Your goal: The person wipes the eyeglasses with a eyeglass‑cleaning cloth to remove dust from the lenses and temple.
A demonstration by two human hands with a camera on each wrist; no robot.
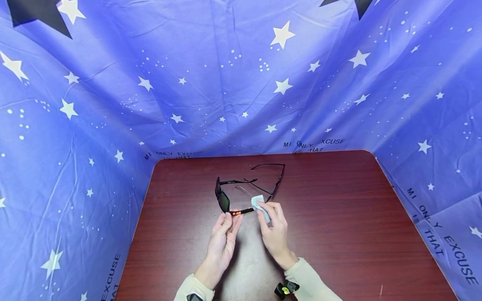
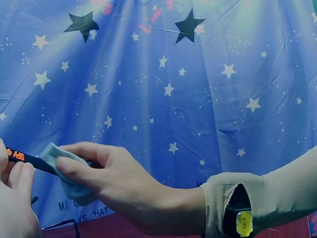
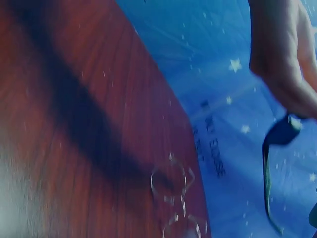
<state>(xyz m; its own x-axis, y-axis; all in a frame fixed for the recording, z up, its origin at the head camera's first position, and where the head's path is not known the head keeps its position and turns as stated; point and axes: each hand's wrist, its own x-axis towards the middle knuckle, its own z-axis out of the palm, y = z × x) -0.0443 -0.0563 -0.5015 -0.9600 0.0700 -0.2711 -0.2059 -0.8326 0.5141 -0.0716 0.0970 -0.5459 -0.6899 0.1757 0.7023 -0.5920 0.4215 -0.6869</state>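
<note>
Dark-lensed sunglasses (image 1: 224,201) are held above the table, one black temple arm with orange lettering pointing right. My left hand (image 1: 222,240) pinches them near the hinge, thumb on one side and fingers on the other. With bent fingers and thumb, my right hand (image 1: 275,230) grips a folded pale blue cloth (image 1: 258,201) around the far part of that temple arm. The left wrist view shows the cloth (image 2: 74,173) wrapped over the arm, hiding its tip. In the right wrist view, the sunglasses (image 3: 282,131) hang below a hand, partly out of frame.
A second pair of glasses (image 1: 279,183) with a thin dark frame lies behind the hands on the reddish-brown wooden table (image 1: 339,217). Blue star-patterned fabric (image 1: 226,83) surrounds the back and sides. Both wrists wear devices, the right a black and yellow one (image 1: 287,288).
</note>
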